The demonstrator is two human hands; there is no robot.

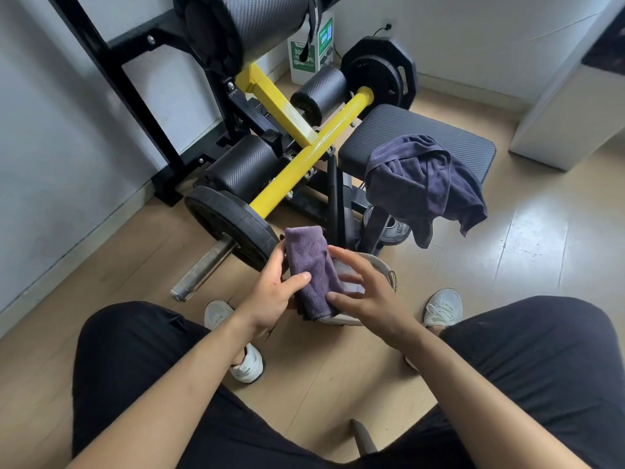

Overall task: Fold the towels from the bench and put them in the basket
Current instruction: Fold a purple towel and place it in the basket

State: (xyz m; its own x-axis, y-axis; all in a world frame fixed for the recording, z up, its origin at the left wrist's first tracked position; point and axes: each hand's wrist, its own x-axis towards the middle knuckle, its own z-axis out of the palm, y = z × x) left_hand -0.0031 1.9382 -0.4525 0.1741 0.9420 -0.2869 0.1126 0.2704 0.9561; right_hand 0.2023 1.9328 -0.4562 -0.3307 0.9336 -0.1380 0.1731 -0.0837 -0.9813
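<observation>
A folded purple towel [310,265] is held upright over a pale woven basket [382,267] on the floor between my feet. My left hand [274,292] grips the towel's left side, thumb across its front. My right hand [362,292] touches its right edge with fingers spread and thumb at the lower corner. A crumpled dark blue towel [426,184] lies on the black padded bench seat [382,133] and hangs over its front edge. Most of the basket is hidden behind the towel and my right hand.
A yellow-framed weight machine [297,157] with black rollers and weight plates [233,225] stands at the left, its steel bar end [199,275] poking toward me. My knees in black trousers fill the foreground. A white cabinet [558,123] is at the right.
</observation>
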